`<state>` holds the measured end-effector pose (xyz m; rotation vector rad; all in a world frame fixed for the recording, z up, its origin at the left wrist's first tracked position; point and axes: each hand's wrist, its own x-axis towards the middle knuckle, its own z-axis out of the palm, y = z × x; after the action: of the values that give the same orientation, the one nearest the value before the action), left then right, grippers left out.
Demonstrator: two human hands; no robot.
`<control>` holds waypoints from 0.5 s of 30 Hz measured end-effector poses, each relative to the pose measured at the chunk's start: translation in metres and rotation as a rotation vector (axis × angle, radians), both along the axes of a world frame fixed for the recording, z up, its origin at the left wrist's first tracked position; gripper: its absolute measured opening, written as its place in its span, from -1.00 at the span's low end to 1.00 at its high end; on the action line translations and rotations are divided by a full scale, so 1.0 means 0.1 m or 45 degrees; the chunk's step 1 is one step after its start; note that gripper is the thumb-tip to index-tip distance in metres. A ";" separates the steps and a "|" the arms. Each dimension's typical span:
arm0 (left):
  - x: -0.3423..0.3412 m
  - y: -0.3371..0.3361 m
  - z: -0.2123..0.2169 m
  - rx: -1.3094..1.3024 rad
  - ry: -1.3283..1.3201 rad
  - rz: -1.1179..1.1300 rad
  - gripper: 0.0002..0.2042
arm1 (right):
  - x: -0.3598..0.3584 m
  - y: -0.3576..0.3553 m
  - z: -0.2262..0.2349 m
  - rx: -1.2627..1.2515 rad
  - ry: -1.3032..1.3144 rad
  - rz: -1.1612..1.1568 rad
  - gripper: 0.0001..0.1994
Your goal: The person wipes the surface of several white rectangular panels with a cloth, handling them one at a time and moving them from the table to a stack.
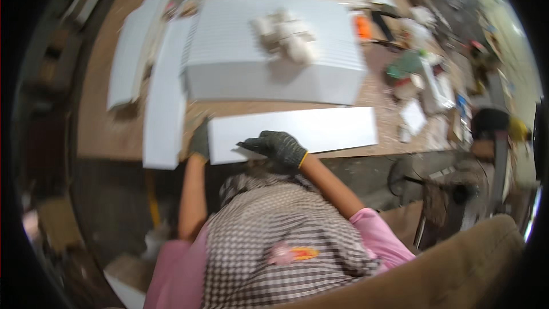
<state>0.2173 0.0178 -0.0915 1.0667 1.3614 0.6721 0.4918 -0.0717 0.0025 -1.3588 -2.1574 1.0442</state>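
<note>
A long white board (337, 129) lies across the near edge of the table, directly in front of me. My right hand (280, 147), in a dark glove with a yellow cuff, rests over its front edge with fingers stretched to the left. At the board's left end is my left hand (200, 140), also in a dark glove. Its fingers are blurred, so their grip does not show. Behind the board stands a broad stack of pale grey-white panels (274, 80), with a bundle of white cloth or gloves (289, 34) on top.
Left of the stack lie a long white panel (163, 109) overhanging the table's front edge and another white piece (134, 51). Clutter crowds the wooden table's (103, 131) right side: an orange object (362, 26), a green item (404, 64) and a white container (437, 86). A fan (400, 177) stands beyond the front edge.
</note>
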 end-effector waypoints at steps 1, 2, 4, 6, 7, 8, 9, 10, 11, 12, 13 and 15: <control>-1.05 -0.14 -0.65 0.210 0.196 -0.063 -0.55 | -0.07 0.08 0.18 0.067 0.145 -0.020 -0.64; -1.43 -0.29 -0.90 0.328 0.445 0.017 -0.52 | 0.13 0.10 0.17 0.119 0.237 -0.217 -0.67; -0.16 -0.01 -0.06 -0.315 0.010 0.271 -0.47 | 1.14 -0.19 -0.20 0.380 0.691 -0.918 -0.71; -0.27 -0.05 -0.06 -0.322 0.016 0.339 -0.46 | 1.99 -0.31 -0.19 0.242 0.843 -1.441 -0.72; -0.41 -0.09 -0.16 -0.279 0.002 0.333 -0.45 | 2.27 -0.26 -0.03 0.446 1.076 -1.681 -0.72; -0.30 -0.09 -0.12 -0.297 -0.003 0.369 -0.45 | 2.87 -0.35 -0.23 0.649 0.861 -1.880 -0.71; -0.25 -0.10 -0.01 -0.317 0.003 0.421 -0.45 | 3.28 -0.37 -0.18 0.819 0.897 -2.002 -0.70; -0.07 -0.09 0.18 -0.308 0.021 0.432 -0.45 | 3.87 -0.51 -0.37 0.886 0.762 -2.123 -0.71; -0.03 -0.09 0.26 -0.302 0.021 0.430 -0.45 | 4.07 -0.51 -0.10 0.784 0.791 -2.201 -0.70; 0.01 -0.09 0.32 -0.316 0.035 0.455 -0.44 | 4.61 -0.52 -0.35 1.052 0.186 -2.234 -0.69; 0.02 -0.08 0.34 -0.329 0.051 0.484 -0.44 | 5.02 -0.54 -0.42 0.791 0.271 -2.313 -0.70; -0.08 -0.08 0.29 -0.311 0.129 0.525 -0.43 | 5.50 -0.46 -0.33 0.507 -0.257 -2.421 -0.62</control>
<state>0.2089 0.0103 -0.0627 0.6359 1.7258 0.7329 1.0422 -0.1180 -0.0308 -2.2282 -0.2984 -0.2950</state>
